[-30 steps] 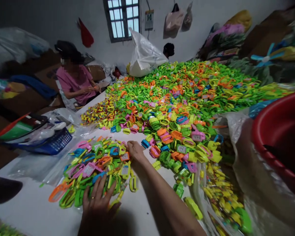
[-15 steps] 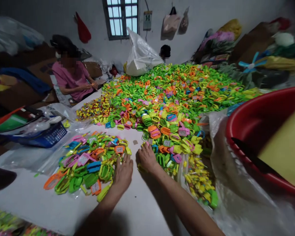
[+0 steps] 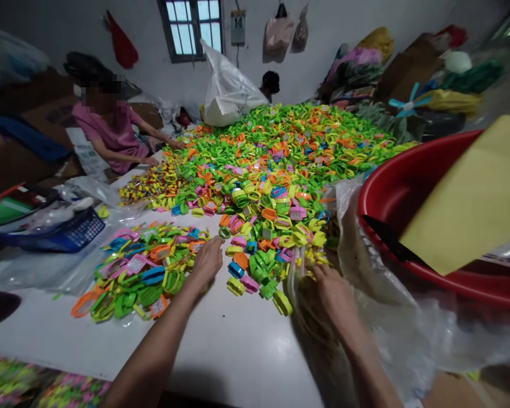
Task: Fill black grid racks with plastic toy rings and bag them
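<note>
My left hand point(image 3: 207, 259) lies flat, fingers stretched, on the right edge of a small pile of coloured plastic bands point(image 3: 140, 271) spread on a clear sheet on the white table point(image 3: 238, 351). My right hand point(image 3: 329, 294) is at the mouth of a clear plastic bag point(image 3: 365, 266) to the right. Its fingers curl round the bag's edge and are partly veiled by the film. Between the hands lie loose green, pink and orange bands point(image 3: 259, 266) at the foot of the big heap.
A huge heap of bands point(image 3: 280, 153) covers the table's far half. A red basin point(image 3: 391, 187) with a yellow card point(image 3: 471, 198) stands at right. At left are a blue basket point(image 3: 68, 235) and a seated person in pink point(image 3: 106, 133). A white sack point(image 3: 225, 90) stands behind.
My right hand left the loose bands and moved right to the plastic bag. My left hand slid up the small pile's right edge. The view swung right, bringing the basin closer.
</note>
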{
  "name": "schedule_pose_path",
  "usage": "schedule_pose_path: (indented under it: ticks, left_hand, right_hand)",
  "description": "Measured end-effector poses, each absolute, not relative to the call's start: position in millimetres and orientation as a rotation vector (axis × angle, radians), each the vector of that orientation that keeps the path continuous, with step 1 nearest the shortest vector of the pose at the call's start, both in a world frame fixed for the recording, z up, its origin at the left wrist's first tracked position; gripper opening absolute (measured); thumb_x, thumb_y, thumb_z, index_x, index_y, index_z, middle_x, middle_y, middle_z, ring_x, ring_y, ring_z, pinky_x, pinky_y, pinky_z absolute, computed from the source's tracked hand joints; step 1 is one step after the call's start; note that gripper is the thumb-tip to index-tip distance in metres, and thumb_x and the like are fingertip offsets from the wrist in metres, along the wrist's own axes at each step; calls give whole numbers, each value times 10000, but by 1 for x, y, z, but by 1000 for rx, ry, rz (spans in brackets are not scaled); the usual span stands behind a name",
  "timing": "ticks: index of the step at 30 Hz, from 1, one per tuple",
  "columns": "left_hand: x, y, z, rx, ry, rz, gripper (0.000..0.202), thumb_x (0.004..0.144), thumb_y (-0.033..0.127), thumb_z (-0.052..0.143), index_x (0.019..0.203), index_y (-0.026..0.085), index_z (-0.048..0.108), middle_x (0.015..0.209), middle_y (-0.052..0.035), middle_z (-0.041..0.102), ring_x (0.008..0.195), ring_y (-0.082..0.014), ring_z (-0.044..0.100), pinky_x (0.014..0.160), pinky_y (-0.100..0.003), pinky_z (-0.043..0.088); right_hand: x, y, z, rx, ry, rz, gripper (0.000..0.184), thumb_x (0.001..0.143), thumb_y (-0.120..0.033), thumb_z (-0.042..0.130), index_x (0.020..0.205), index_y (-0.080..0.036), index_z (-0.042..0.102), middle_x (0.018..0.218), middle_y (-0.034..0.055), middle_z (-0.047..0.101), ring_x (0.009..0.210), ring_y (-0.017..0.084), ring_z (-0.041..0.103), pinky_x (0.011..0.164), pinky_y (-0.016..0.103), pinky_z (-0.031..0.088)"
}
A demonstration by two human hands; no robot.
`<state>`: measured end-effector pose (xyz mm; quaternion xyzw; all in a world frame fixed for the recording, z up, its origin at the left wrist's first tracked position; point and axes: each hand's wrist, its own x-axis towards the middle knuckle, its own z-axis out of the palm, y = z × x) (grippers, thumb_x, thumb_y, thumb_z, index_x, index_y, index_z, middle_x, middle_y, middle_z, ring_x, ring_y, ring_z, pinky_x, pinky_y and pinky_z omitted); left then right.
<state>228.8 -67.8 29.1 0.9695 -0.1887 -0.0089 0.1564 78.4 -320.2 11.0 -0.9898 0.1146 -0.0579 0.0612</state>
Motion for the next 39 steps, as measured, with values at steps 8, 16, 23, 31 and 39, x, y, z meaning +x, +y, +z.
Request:
schedule_pose_path:
  ticks: [8, 16, 23, 31, 39]
  left_hand:
    - [303, -109, 21, 2821, -343, -124, 439, 794, 28, 500, 1221, 103, 572, 1174, -181, 628, 1118, -269, 599, 905, -317, 464]
    - [364, -115, 8, 2741, -69, -161, 364, 892, 324, 599, 1208, 147, 561, 1208, -113, 600, 1070, -229, 603, 897, -404, 501]
    - [350, -124, -5, 2682, -79, -107, 365, 853, 175, 577, 1218, 181, 580, 1113, -129, 669, 1060, -244, 629, 874, -338, 483]
    - [273, -110, 62, 2621, -380, 18, 525, 802, 173, 522, 1327, 190, 508, 1084, -83, 687, 982, -220, 629, 803, -285, 465]
    - [103, -66, 4, 2438, -754, -669, 385, 764, 147, 527, 1118, 246, 642, 1064, -34, 689, 954, -202, 628, 824, -285, 463]
  right_hand:
    - [44, -338, -23, -2988, 455, 63, 512, 844, 13, 380, 1279, -169, 579, 1270, 132, 612, 1069, 255, 624, 875, 332, 469]
    - [43, -352, -46, -2800, 381, 71, 432, 828, -19, 384, 1137, -179, 639, 1136, 114, 668, 1018, 196, 646, 824, 249, 468]
    - [57, -368, -52, -2846, 355, 146, 316, 880, -96, 370, 889, -178, 675, 935, 86, 665, 811, 174, 653, 684, 246, 424]
    - [71, -367, -20, -2894, 383, 325, 206, 825, -54, 481, 812, -123, 674, 909, 115, 664, 746, 160, 627, 620, 235, 359]
    - [25, -319, 24, -2324, 48, -239, 224, 946, -369, 459, 968, -195, 598, 859, 45, 639, 769, 173, 588, 687, 264, 452]
